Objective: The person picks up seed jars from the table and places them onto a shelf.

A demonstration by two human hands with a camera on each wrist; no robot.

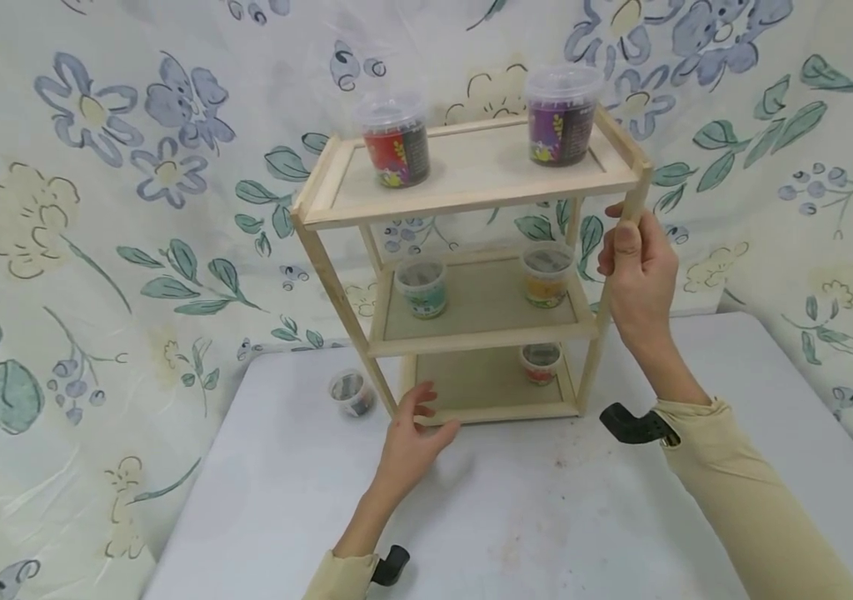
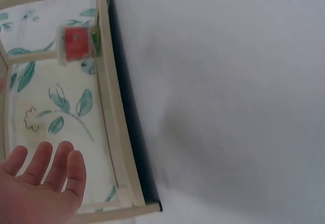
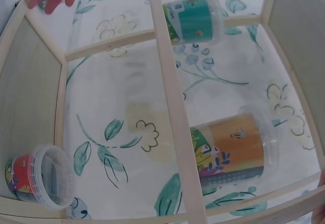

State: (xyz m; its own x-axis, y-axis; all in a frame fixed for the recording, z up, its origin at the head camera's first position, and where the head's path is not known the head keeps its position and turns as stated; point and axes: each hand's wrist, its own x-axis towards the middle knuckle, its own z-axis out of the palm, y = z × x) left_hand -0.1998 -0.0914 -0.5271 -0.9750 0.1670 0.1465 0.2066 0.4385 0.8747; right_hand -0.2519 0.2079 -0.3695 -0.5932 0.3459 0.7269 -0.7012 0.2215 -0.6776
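Observation:
A three-tier wooden shelf stands on the table. My right hand grips its front right post just under the top tier. By the lower left corner is my left hand, fingers apart and holding nothing; whether it touches the frame I cannot tell. The top tier carries a red tub and a purple tub. On the middle tier are a teal tub and an orange tub. A small red tub sits on the bottom tier, at the right in the head view.
Left of the shelf, a small clear-lidded tub rests on the white table. A flower-patterned sheet hangs close behind. Dark specks lie on the tabletop in front of the shelf.

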